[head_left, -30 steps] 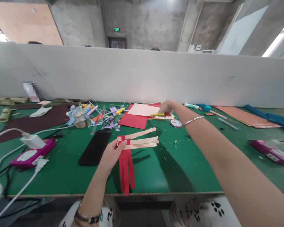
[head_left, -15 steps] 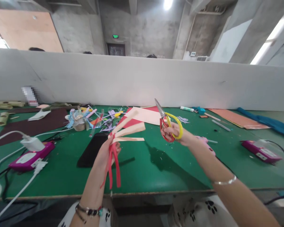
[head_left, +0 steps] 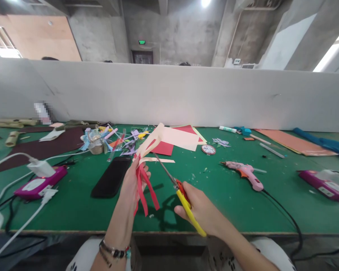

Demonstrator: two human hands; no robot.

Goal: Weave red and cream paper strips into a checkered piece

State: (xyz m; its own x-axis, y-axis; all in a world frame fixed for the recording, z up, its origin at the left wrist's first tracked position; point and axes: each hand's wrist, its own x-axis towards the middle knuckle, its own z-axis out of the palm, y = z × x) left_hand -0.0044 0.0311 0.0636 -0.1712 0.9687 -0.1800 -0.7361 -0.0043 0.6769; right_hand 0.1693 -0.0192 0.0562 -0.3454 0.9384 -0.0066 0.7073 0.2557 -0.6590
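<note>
My left hand is closed on a bundle of woven paper strips, held upright above the green table. Red strips hang down from the hand and cream strips fan up and to the right. My right hand grips yellow-and-red-handled scissors near the table's front edge. The thin blades point up and left and reach the cream strips just beside my left fingers.
A black phone lies left of my left hand. Sheets of red and cream paper and a heap of coloured scraps sit behind. A pink glue gun lies to the right, purple chargers at both sides.
My right hand picked up the scissors from the far paper sheets, brought them back and down, and now their blades meet the strips. My left hand turned the strips upright.
</note>
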